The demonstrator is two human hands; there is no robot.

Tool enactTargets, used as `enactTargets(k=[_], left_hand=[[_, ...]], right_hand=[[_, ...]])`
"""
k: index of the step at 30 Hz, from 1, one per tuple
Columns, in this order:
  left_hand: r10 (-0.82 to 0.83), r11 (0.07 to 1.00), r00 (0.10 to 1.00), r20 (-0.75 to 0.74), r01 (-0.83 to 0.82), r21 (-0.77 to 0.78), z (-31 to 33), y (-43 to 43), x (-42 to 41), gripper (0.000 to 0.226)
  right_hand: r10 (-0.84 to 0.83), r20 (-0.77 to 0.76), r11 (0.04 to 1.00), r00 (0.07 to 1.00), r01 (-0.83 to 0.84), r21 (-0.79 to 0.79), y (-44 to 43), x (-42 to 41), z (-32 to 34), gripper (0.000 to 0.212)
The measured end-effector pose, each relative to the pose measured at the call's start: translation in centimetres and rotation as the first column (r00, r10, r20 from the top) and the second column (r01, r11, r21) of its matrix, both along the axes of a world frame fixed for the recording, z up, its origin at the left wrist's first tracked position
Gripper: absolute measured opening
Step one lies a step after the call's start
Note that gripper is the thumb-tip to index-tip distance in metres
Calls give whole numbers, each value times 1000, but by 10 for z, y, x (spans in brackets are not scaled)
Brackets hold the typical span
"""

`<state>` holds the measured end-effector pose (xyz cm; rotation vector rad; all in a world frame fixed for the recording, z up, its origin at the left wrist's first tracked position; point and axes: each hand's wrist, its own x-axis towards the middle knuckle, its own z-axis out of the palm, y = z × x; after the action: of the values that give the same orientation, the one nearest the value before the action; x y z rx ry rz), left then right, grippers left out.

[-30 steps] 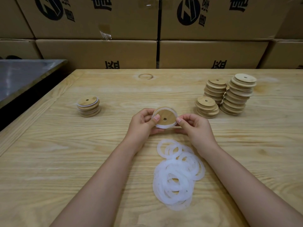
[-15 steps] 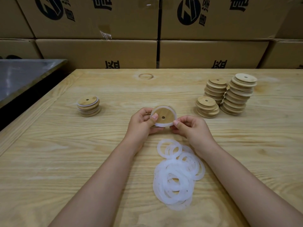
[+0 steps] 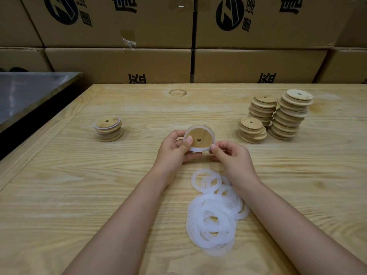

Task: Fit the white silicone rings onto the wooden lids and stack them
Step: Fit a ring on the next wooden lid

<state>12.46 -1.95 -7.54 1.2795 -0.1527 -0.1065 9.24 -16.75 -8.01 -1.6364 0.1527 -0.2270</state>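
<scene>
A round wooden lid (image 3: 201, 137) with a small centre hole is held tilted above the table, a white silicone ring (image 3: 199, 149) around its rim. My left hand (image 3: 175, 148) grips its left edge, thumb on the face. My right hand (image 3: 231, 156) pinches the ring at the lower right edge. A heap of several loose white rings (image 3: 215, 213) lies on the table just below my hands. A short stack of ringed lids (image 3: 108, 129) stands to the left. Three stacks of bare lids (image 3: 278, 118) stand at the right.
The wooden table (image 3: 79, 185) has a raised border along its left and far edges. Cardboard boxes (image 3: 119, 64) wall off the far side. A dark metal surface (image 3: 29, 92) sits beyond the table's left edge.
Both hands have lifted the lid slightly away from me. The right fingers have shifted along the ring at the lid's lower right edge. The stacks and the ring heap have not moved.
</scene>
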Motion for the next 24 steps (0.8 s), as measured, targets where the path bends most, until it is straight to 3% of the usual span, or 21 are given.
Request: enactTargets(k=[4,6,13,18,24], left_hand=[[-48,999,999,15,48,15,-1,-2,-2,10],[-58,998,998,21,57,41,-1,-3,-2,9],[-8,1000,1000,-31,7,-30,-3,-1,2,6],[2,999,999,-46,-4,-33,-5,0,4,5],[-23,997,999,-45,20,-68,-5,-1,4,9]], right_hand=[[48,-31,936,998,-34,351,4,-1,4,7],[29,-22,914,999,-17,404,5,-2,5,5],[20,7,963,1000,-21,268,5,-2,9,4],[24,44,996,999,-27,87,1,-1,9,5],[34,7,998,999,-34,52,5,-4,1,12]])
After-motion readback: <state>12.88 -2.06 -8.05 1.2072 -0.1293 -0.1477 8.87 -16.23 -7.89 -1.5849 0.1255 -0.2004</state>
